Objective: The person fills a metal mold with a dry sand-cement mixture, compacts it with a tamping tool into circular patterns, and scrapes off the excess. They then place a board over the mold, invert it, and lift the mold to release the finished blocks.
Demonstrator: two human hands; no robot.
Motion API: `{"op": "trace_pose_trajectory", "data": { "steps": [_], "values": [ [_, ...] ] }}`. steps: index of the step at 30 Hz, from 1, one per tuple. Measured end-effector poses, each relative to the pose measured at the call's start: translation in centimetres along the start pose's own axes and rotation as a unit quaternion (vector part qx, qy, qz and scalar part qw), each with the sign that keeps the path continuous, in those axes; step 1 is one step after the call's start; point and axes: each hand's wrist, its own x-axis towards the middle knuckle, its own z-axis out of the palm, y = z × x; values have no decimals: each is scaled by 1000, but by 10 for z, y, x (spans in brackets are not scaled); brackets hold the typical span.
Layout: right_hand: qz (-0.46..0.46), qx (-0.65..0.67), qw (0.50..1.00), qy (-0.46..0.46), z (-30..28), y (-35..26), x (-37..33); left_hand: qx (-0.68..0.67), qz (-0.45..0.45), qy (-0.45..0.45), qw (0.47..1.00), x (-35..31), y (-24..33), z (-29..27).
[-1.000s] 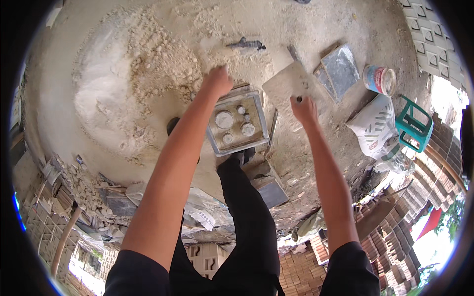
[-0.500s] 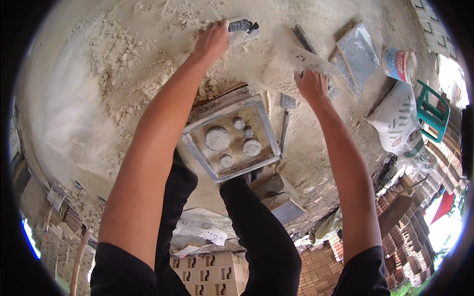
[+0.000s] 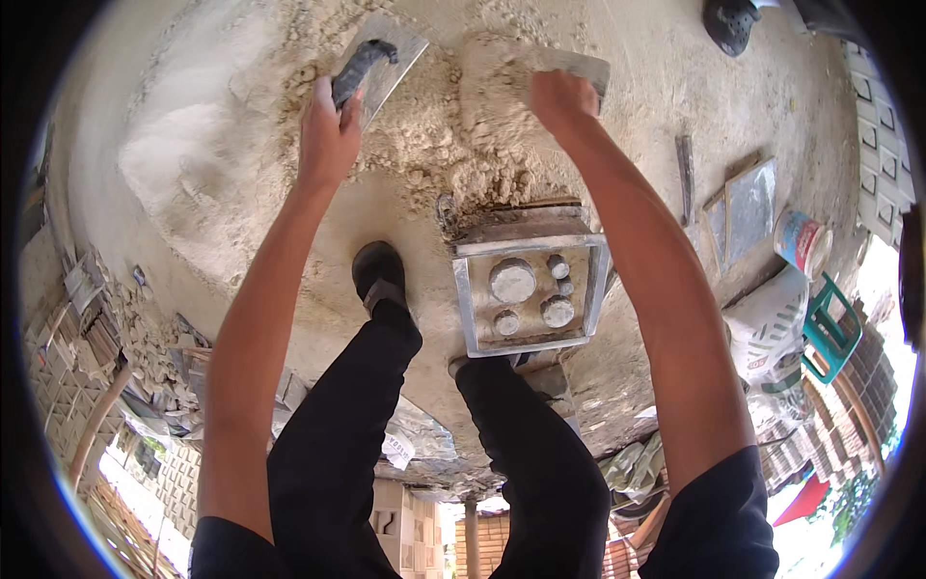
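My left hand [image 3: 331, 135] is closed round the dark, wrapped handle of a plastering trowel [image 3: 397, 75], its flat grey blade tilted over the edge of the crumbly sand mix [image 3: 463, 159]. To the right, my right hand [image 3: 565, 98] is a fist over the same mix, gripping a second flat trowel [image 3: 586, 68]; its handle is hidden by the fingers. Nearer me stands a square metal mould [image 3: 529, 345], with several round studs of different sizes, such as the large disc [image 3: 512, 281], on its sandy floor.
A pale powder heap [image 3: 183, 145] spreads at the left. On the right lie a dark bar [image 3: 686, 179], a grey plate [image 3: 749, 207], a paint bucket [image 3: 803, 243], a white sack [image 3: 769, 323] and a green stool [image 3: 831, 328]. Another person's dark clog [image 3: 728, 26] shows at the top right.
My left hand and its trowel have swung left. The right hand has moved up and left with its trowel onto the mix. The view has shifted, and my left shoe now shows.
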Motion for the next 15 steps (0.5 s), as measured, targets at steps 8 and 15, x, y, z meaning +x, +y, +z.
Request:
{"op": "trace_pose_trajectory", "data": {
  "steps": [8, 15],
  "values": [
    [-96, -244, 965, 29, -85, -48, -18, -1, -99, -20, 995, -39, -23, -40],
    [-70, -187, 977, 77, 30, 95, -42, 20, -23, -17, 999, -83, -56, -11]
  ]
}}
